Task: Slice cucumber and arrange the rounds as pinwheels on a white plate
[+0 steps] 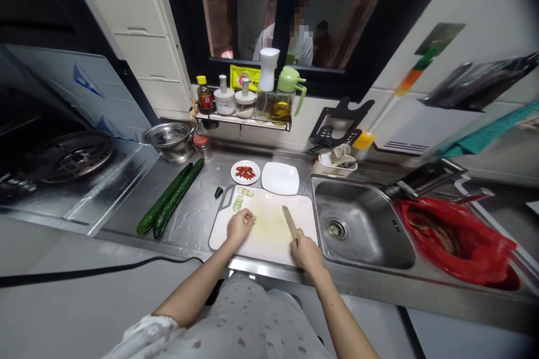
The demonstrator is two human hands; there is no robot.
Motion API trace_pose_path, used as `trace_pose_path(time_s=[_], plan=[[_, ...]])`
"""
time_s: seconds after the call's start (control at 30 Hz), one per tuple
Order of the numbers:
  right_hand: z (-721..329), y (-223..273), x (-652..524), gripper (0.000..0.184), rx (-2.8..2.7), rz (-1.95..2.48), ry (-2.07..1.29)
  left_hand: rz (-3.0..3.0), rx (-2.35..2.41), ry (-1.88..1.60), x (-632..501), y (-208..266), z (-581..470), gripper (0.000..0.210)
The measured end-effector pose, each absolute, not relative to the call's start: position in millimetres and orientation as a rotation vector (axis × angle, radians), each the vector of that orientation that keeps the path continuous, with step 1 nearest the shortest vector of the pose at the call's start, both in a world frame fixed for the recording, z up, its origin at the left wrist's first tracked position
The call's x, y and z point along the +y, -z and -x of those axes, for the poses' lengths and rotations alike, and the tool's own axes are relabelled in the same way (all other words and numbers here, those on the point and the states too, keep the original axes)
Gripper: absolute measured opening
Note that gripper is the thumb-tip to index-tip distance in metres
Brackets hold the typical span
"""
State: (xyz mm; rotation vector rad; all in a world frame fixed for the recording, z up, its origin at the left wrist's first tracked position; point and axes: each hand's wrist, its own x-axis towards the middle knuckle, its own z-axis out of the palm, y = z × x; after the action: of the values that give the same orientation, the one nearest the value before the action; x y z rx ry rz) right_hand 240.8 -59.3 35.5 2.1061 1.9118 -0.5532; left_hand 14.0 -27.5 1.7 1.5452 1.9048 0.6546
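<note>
Cucumber slicing is judged to be in hand on the white cutting board (269, 230). A kitchen knife (289, 222) is gripped in the right hand (306, 251), blade pointing away across the board. The left hand (239, 227) is curled over a cucumber piece (251, 217) near the board's left edge; cut slices (241, 199) lie beyond it. Two whole cucumbers (170, 199) rest left of the board. Next, the blade would need bringing beside the left fingers.
</note>
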Motion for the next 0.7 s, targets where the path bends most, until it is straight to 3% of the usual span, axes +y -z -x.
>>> trace_pose_path(time_s=[0.37, 0.7], plan=[[-239.3, -35.8, -60.2, 0.032, 1.925, -2.113, 0.536, -1.320, 2.154, -0.636, -13.7, 6.8, 32.8, 0.013], [-239.7, -35.2, -60.6, 0.032, 1.920, -2.112, 0.531, -1.456, 2.221, -0.469, -10.8, 4.4, 32.8, 0.016]])
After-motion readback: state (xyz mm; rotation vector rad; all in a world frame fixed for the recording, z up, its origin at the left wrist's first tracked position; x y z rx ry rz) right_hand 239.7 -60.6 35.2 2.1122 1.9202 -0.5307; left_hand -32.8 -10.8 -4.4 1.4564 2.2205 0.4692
